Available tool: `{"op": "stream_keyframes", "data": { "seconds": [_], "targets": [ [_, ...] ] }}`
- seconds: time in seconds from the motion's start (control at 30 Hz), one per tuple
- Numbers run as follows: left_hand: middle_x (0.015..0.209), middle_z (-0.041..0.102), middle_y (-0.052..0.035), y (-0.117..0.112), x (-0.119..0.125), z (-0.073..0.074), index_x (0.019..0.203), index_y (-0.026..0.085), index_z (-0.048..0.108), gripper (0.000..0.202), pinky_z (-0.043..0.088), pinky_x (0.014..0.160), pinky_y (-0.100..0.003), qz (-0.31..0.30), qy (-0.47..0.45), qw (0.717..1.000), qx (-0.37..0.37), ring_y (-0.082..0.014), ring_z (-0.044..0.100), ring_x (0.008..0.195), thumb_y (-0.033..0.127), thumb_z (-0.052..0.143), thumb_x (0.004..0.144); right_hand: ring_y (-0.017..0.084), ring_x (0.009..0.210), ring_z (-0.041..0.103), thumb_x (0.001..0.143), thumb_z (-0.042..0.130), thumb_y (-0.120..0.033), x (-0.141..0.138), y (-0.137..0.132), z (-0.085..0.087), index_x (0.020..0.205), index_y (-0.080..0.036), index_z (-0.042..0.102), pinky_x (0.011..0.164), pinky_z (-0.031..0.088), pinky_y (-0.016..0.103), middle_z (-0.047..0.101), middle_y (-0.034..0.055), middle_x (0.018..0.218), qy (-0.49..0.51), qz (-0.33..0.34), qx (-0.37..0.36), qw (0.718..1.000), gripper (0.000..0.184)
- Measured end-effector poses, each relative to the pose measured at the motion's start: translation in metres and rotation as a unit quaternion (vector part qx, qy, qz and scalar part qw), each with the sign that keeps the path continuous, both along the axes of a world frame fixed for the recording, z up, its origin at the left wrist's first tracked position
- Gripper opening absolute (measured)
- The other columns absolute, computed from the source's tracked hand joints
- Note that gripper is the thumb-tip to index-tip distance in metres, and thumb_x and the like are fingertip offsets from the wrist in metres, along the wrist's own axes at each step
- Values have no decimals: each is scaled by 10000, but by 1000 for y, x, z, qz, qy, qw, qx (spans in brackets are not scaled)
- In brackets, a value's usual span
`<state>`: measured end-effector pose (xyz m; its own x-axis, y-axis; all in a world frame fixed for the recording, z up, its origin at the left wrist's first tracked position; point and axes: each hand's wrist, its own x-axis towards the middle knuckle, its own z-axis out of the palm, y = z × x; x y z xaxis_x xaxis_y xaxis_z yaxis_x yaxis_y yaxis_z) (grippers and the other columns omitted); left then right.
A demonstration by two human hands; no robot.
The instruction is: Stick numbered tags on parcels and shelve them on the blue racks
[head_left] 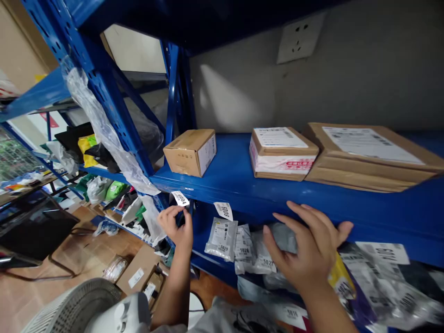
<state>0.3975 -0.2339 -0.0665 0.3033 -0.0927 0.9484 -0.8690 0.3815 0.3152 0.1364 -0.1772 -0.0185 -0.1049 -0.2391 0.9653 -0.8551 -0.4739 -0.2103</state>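
Observation:
A small white label printed 6004 (pixel 180 198) is at the blue shelf's front edge, below a small brown carton (pixel 190 152). My left hand (pixel 176 225) is closed in a pinch, thumb and forefinger together at the label's lower edge. A second label, 6008 (pixel 224 210), hangs from the shelf front a little to the right. My right hand (pixel 307 245) is open, fingers spread, in front of the shelf edge and holding nothing. Behind and below it lie grey plastic parcels (pixel 222 238) with numbered labels, partly hidden by the hand.
On the blue shelf (pixel 232 155) stand a taped carton (pixel 282 155) and a larger box (pixel 367 159). A blue upright (pixel 111 106) wrapped in clear plastic rises at left. A fan (pixel 76 310) and an open carton (pixel 138 273) are low left; a black chair (pixel 34 226) stands beyond.

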Motion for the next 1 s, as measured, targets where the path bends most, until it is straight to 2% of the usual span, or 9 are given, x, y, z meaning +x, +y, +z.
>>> {"op": "stream_keyframes", "data": {
  "seconds": [0.27,0.57,0.67,0.87,1.0],
  "targets": [
    [890,659,-31,0,0,4,923,192,619,68,414,885,-400,-7,3,1000,1,-192,613,878,163,660,877,312,1127,656,909,685,-323,0,-3,0,973,-202,685,1207,243,588,699,101,1170,25,-13,-15,999,137],
    [945,658,-48,1,1,5,1000,190,671,127,406,908,-396,-23,8,1000,10,-196,605,919,158,664,877,287,1169,634,898,668,-309,1,0,4,1002,-216,666,1218,236,544,686,89,1189,33,-12,-7,999,139],
    [934,657,-47,1,2,6,1012,190,680,134,409,900,-396,-23,6,1000,3,-196,603,908,168,662,881,279,1177,624,907,656,-311,1,1,5,999,-211,664,1228,200,539,684,90,1193,32,-11,-2,999,137],
    [919,677,-42,3,2,13,991,193,669,110,411,922,-412,-42,-3,999,-22,-202,623,897,199,657,882,270,1189,612,909,644,-296,2,1,5,1012,-223,655,1226,189,539,676,80,1214,36,-13,3,999,127],
    [913,693,-48,3,0,13,955,190,657,98,417,950,-434,-59,-2,998,-35,-215,637,892,232,668,867,249,1235,591,907,630,-287,4,3,6,1032,-226,645,1252,134,506,667,70,1244,31,-12,10,999,140]
  ]
}}
